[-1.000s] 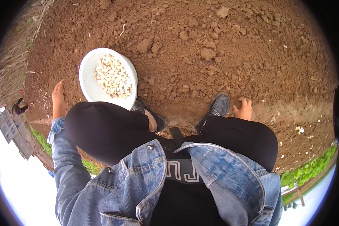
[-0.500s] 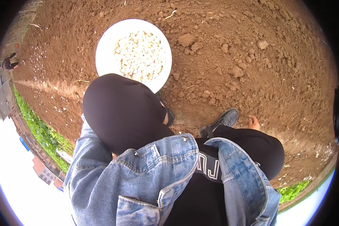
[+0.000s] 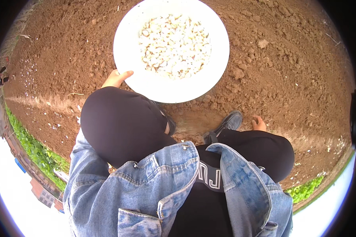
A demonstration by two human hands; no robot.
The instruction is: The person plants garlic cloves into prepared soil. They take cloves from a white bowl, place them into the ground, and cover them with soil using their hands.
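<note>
Holding a white bowl (image 3: 124, 43) of pale, garlic-like cloves (image 3: 176, 47) by its near left rim in the left hand (image 3: 117, 78), with a narrow grip. Just brought from the left toward the middle, ahead of the left knee (image 3: 116, 120), seemingly lifted: probably easier to reach into now. With the right hand (image 3: 259, 123) curled near the right shoe (image 3: 232, 120), impossible to tell whether holding anything.

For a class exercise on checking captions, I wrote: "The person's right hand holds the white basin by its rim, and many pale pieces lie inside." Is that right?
Not quite: the left hand holds the white basin by its rim, as the head view shows; the right hand is apart from it. Many pale pieces do lie inside.
</note>
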